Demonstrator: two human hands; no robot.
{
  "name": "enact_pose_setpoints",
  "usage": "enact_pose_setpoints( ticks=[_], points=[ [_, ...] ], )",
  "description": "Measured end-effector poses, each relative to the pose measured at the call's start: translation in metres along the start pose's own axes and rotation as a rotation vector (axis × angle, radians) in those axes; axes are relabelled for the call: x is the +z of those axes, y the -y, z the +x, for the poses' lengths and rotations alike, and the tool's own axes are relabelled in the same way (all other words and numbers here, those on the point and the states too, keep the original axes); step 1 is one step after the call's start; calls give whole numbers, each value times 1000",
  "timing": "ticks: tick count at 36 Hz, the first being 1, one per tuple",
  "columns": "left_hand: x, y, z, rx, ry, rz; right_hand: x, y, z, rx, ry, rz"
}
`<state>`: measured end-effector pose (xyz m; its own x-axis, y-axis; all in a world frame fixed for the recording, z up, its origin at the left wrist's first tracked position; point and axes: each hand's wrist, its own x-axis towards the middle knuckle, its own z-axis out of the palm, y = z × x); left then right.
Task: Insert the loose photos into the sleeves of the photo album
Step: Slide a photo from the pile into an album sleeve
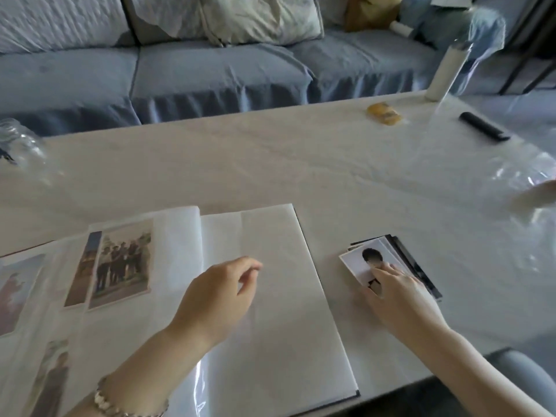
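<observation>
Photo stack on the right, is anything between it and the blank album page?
Nothing visible stands between them. The right hand rests on the photo stack, only bare tablecloth separates it from the blank page, and the left hand hovers over that page.

Soft, cool daylight, faint shadows — glare on the plastic sheet (508, 182), edges bent and slightly blurred.
</observation>
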<state>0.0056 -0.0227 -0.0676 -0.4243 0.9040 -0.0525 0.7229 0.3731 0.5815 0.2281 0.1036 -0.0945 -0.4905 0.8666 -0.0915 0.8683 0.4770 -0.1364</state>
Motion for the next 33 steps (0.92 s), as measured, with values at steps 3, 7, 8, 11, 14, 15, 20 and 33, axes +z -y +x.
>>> enact_pose_setpoints(
  ticks=[3,7,8,11,14,15,20,33],
  points=[
    [5,-1,1,-79,43,-201,4,2,3,-38,-241,-4],
    [8,-20,3,-260,137,-630,-2,14,2,-87,-540,124],
    [8,-28,3,-312,178,-735,-5,19,1,-132,-602,119],
    [5,-44,3,-406,309,-973,-14,39,-4,-314,-668,178],
    [3,-51,1,-331,331,-1051,-13,60,-10,-552,-624,216],
    [2,-52,-1,-304,287,-1055,-13,65,-11,-602,-591,229],
    [-7,-36,-3,-341,54,-905,-10,80,-9,-630,-246,407],
    [-56,36,-28,-140,-98,-461,-18,128,-1,-162,251,1160]
  ],
)
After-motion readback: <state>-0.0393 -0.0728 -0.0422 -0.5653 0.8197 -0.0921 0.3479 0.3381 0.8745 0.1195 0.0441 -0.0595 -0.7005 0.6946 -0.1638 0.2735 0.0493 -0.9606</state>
